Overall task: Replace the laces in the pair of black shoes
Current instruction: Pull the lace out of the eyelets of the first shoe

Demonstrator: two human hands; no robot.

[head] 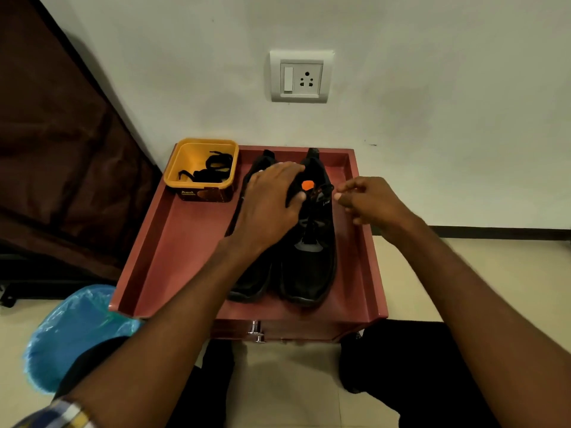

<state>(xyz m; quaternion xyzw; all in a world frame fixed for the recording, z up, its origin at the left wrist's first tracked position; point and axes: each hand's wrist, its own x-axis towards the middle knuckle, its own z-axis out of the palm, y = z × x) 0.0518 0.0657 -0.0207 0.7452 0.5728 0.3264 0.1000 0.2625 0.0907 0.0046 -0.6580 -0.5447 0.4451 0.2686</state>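
Note:
Two black shoes stand side by side, toes toward me, on a reddish-pink bedside table (173, 242). The right shoe (309, 267) has an orange tab at its tongue and a black lace (324, 189) in its upper eyelets. My left hand (272, 205) grips the collar of the right shoe, reaching across the left shoe (251, 282), which it partly hides. My right hand (367, 199) pinches the end of that lace just right of the shoe's collar. A yellow tub (185, 159) at the table's back left holds loose black laces (213, 169).
The table has a raised rim and a drawer with a metal knob (256, 330) at its front. A wall with a switch socket (301, 76) stands behind. A blue-lined bin (71, 332) sits on the floor at left, and dark brown furniture fills the far left.

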